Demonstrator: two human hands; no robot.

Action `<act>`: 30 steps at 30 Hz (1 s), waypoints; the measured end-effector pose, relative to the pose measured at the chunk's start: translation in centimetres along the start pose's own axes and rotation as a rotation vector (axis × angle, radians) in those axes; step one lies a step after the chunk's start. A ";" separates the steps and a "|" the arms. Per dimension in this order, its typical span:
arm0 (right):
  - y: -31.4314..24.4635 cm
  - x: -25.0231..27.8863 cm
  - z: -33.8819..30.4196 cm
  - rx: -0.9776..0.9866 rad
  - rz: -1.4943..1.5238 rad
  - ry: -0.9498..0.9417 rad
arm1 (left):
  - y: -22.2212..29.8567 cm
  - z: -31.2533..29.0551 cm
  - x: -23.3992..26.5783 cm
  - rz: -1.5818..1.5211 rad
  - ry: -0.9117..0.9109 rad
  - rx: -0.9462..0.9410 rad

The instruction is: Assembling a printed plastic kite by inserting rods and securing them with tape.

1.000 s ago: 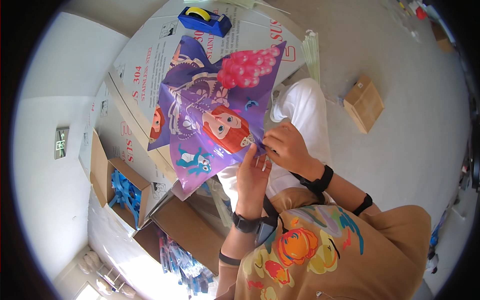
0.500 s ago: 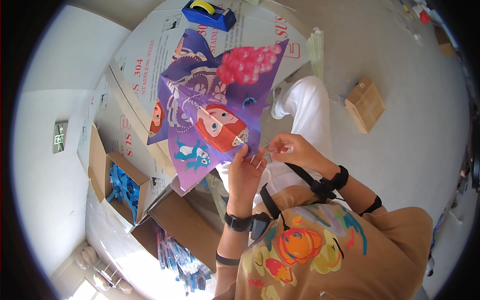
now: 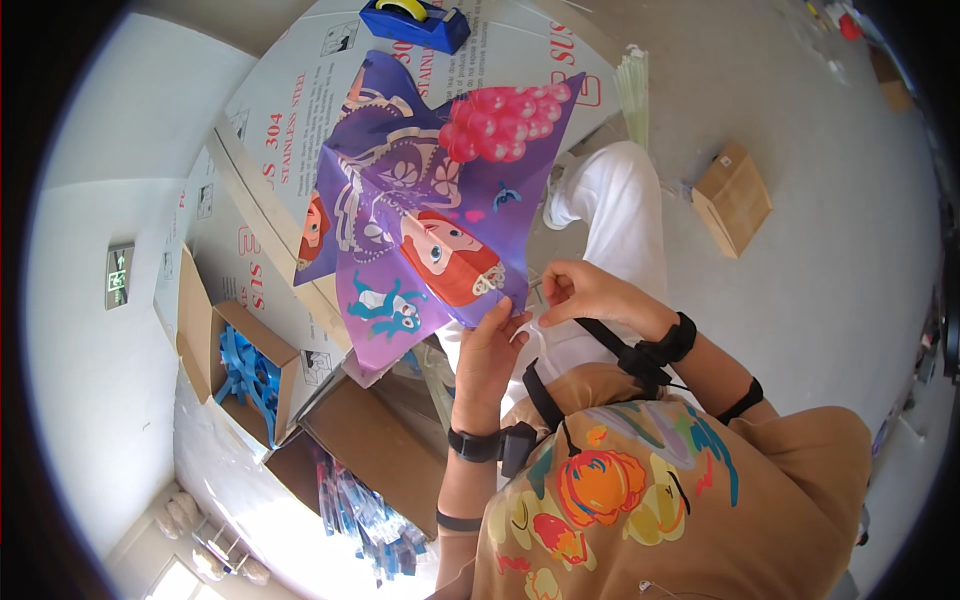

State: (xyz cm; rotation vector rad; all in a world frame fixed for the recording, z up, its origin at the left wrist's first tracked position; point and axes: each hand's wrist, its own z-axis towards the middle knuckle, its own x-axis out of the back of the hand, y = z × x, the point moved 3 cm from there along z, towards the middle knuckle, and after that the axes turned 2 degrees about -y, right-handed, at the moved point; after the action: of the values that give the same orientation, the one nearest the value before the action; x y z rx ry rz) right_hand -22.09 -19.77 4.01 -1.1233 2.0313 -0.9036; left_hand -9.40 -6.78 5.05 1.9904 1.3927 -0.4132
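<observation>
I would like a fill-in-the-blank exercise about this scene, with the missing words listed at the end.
1. The left hand holds the kite, whose main colour is ____.
2. The tape roll in the blue dispenser is ____.
3. The plastic pieces in the small open box are ____.
4. The hand nearer the brown carton on the floor is the ____ one.

Missing words: purple; yellow; blue; right.

We see a tan shirt with a loose, painterly print in orange, red, yellow, teal and lilac, plus white trousers. Black straps with dark, boxy modules circle both wrists; narrower black bands ring the arms further up.
</observation>
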 end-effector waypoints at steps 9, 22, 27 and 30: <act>-0.9 0.2 -0.4 0.029 -0.052 0.044 | 0.8 0.2 -0.3 0.088 -0.074 0.073; -3.3 0.3 -2.8 0.448 -0.225 0.062 | 1.5 0.5 -0.6 -0.180 -0.093 0.120; -0.1 0.4 -2.4 0.294 0.240 0.118 | 1.4 0.6 -0.5 -0.366 -0.152 0.159; 0.6 -1.1 -2.1 0.211 0.355 0.081 | 1.4 0.3 -1.6 -0.416 -0.141 0.177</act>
State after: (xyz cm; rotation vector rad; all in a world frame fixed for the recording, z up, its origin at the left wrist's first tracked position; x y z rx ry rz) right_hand -23.49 -18.03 4.91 -0.5965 2.0563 -0.9623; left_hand -8.70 -8.44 6.25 1.7572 1.7276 -0.8717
